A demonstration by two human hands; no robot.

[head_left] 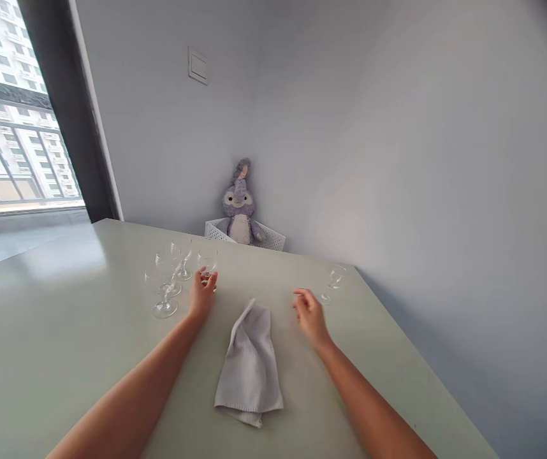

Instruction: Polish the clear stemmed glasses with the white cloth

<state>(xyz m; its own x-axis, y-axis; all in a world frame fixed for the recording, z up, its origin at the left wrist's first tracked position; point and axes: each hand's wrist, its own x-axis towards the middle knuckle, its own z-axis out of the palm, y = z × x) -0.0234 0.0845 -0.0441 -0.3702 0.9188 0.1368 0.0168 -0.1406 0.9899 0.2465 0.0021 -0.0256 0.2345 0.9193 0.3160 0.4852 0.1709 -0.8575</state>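
Note:
My left hand (203,294) has its fingers and thumb around the stem of a clear wine glass (207,256), whose bowl shows above them. Just left of it, several more stemmed glasses (165,308) stand close together, overlapping in view. My right hand (308,312) hovers on the other side with loosely bent fingers and nothing visible in it. A single stemmed glass (337,276) is a little beyond that hand, near the table's right edge. Between my forearms lies a grey cloth (252,363), rumpled and narrower at its far end.
The pale green table (87,344) has a glossy top. Behind its far edge, a plush rabbit (240,213) sits in a white perforated basket (273,239) in the wall corner. A window (10,127) is at the left, and a light switch (198,65) is on the wall.

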